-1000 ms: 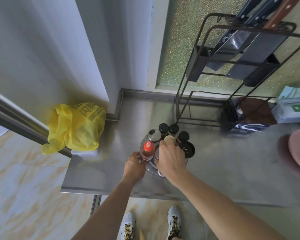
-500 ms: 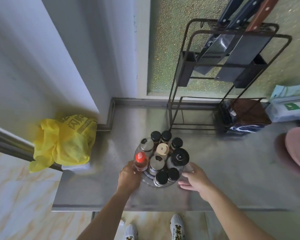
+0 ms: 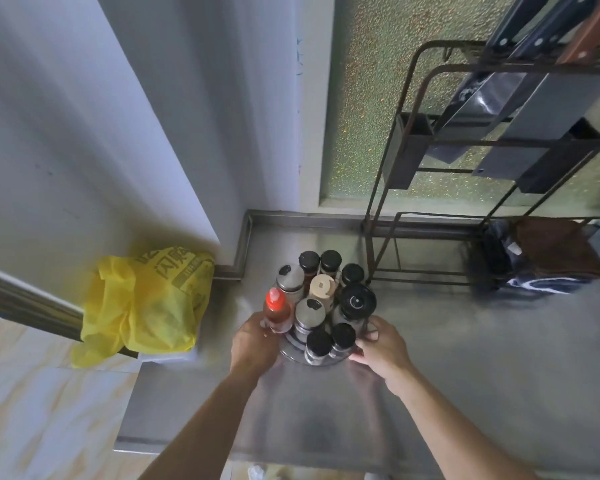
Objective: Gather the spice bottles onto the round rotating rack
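Observation:
The round rotating rack [image 3: 293,355] stands on the steel counter [image 3: 465,341], near the back left corner. Several spice bottles stand upright on it: a red-capped bottle [image 3: 276,310] at its left, a beige-lidded jar [image 3: 322,286] in the middle, a large black-lidded jar [image 3: 356,301] at the right, and black-capped ones front and back. My left hand [image 3: 253,344] grips the rack's left edge, next to the red-capped bottle. My right hand [image 3: 383,348] holds the rack's right front edge with fingers curled on the rim.
A dark wire knife rack [image 3: 492,140] with cleavers stands right behind the spice rack. A yellow plastic bag [image 3: 146,299] hangs on a rail at the left. A brown cloth [image 3: 551,251] lies at the back right. The counter's front edge [image 3: 291,455] is close to me.
My right hand came off the top of the bottles and went down to the rack's right rim. My left hand stayed at the left rim. The camera view shifted left.

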The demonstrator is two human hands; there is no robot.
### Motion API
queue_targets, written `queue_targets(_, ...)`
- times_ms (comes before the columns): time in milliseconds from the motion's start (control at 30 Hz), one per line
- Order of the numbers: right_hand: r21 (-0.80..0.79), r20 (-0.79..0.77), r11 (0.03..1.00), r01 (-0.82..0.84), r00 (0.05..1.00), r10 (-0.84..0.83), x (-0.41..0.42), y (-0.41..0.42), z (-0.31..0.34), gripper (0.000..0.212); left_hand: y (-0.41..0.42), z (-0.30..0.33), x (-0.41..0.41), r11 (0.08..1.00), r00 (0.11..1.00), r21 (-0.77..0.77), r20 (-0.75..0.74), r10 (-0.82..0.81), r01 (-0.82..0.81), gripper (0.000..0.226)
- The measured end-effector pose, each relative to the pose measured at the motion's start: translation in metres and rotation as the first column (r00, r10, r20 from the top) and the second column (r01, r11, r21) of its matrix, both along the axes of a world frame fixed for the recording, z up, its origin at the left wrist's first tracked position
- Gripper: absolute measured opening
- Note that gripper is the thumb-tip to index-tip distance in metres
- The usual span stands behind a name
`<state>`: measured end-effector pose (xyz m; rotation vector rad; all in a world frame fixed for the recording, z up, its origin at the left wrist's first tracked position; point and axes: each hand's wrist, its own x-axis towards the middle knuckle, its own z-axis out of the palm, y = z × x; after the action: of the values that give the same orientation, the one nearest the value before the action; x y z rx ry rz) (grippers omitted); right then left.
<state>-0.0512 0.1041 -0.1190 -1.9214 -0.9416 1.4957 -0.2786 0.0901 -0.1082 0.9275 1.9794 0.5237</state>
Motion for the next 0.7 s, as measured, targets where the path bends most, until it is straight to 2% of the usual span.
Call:
queue_targets(200, 0.086, 0.079, 0.996, -0.035, 0.997, 0.028, -0.039, 0.066, -0.008, 0.035, 0.065, -0.012, -0.034, 1.000, 0.999, 0.014, -0.045, 0.010, -0.009, 0.047)
queue_targets(433, 0.150, 0.207, 0.983, -0.108, 0.975, 0.076, -0.054, 0.120, -0.025, 0.010, 0.116, -0.026, -0.045, 0.998, 0.997, 0.062, -0.072, 0.018, -0.014, 0.040)
queue_targets(567, 0.167, 0.259, 0.978, -0.125, 0.963, 0.079, -0.055, 0.137, -0.037, 0.024, 0.121, -0.031, -0.041, 0.994, 0.991, 0.103, -0.130, 0.031, -0.017, 0.032)
queue_targets(700, 0.190, 0.303, 0.973, -0.130, 0.951, 0.068, -0.057, 0.139, -0.045, 0.016, 0.119, -0.031, -0.038, 0.989, 0.978, 0.149, -0.203, 0.049, -0.018, 0.033)
